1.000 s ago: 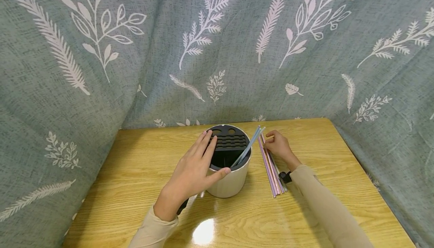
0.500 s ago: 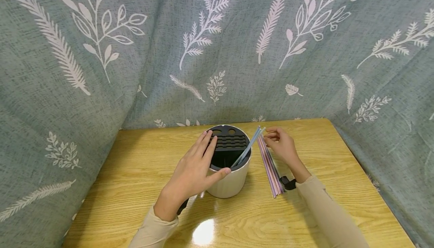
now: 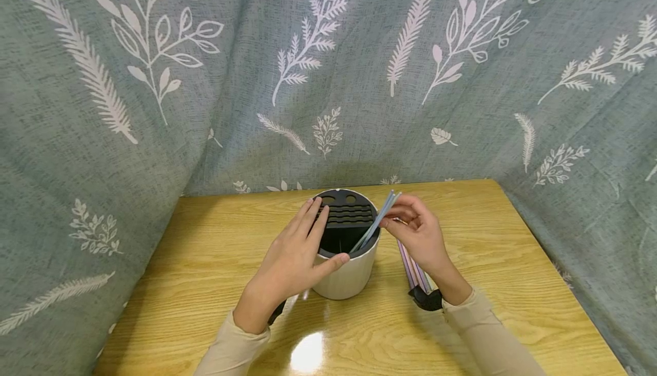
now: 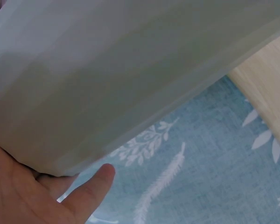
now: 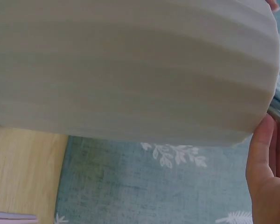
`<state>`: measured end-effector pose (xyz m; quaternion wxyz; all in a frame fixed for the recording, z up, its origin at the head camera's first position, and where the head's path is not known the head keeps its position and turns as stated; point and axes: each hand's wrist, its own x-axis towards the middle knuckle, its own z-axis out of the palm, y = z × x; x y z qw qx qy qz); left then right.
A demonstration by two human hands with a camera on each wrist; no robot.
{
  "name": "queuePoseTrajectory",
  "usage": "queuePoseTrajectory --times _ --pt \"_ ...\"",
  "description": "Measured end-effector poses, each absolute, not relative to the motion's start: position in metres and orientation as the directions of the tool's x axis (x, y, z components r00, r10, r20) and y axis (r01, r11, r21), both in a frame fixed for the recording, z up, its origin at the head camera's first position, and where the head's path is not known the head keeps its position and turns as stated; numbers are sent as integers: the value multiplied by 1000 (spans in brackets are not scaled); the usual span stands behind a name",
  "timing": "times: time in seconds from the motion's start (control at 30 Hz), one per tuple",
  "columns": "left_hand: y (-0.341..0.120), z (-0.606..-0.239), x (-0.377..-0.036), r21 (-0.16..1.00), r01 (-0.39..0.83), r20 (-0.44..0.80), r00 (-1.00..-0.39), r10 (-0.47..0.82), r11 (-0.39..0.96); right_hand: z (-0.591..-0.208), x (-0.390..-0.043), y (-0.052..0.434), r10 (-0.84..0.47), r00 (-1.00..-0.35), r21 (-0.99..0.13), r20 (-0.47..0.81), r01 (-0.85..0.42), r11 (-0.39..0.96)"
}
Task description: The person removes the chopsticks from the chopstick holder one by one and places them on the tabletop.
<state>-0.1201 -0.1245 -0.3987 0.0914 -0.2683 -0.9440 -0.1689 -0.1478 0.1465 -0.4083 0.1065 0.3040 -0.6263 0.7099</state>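
Note:
A white ribbed round holder (image 3: 343,279) with a black slotted top stands on the table. Several thin blue straws (image 3: 378,220) lean out of its open front compartment to the right. My left hand (image 3: 290,259) rests on the holder's left rim, fingers straight over the black top and thumb across the front. At the right rim my right hand (image 3: 418,230) pinches the blue straws between thumb and fingers, also visible at the edge of the right wrist view (image 5: 270,163). Below that hand, several purple and pink straws (image 3: 410,265) lie on the table, partly hidden by hand and wristband.
The wooden table (image 3: 215,262) runs back to a blue-green leaf-print cloth (image 3: 246,108) that hangs behind and on both sides. The holder's ribbed wall fills much of both wrist views.
My right hand has moved left from above the loose purple and pink straws to the blue straws at the holder's rim. My left hand and the holder have stayed put.

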Motion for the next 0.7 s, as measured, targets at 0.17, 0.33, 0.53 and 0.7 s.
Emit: queuePoseTrajectory --times 0.17,0.33,0.53,0.7 --pt "-124 -399 -120 275 534 259 -842 474 799 -404 -148 145 -181 -809 -828 558 -529 -186" --pt "-125 -399 -120 280 531 257 -844 471 800 -375 -154 150 -81 -748 -734 659 -616 -286" --pt "-125 -399 -120 273 534 260 -842 473 800 -328 -160 169 95 -717 -556 690 -610 -565" --pt "-124 -398 -120 280 532 253 -844 474 799 -315 -163 191 191 -767 -565 612 -594 -573"
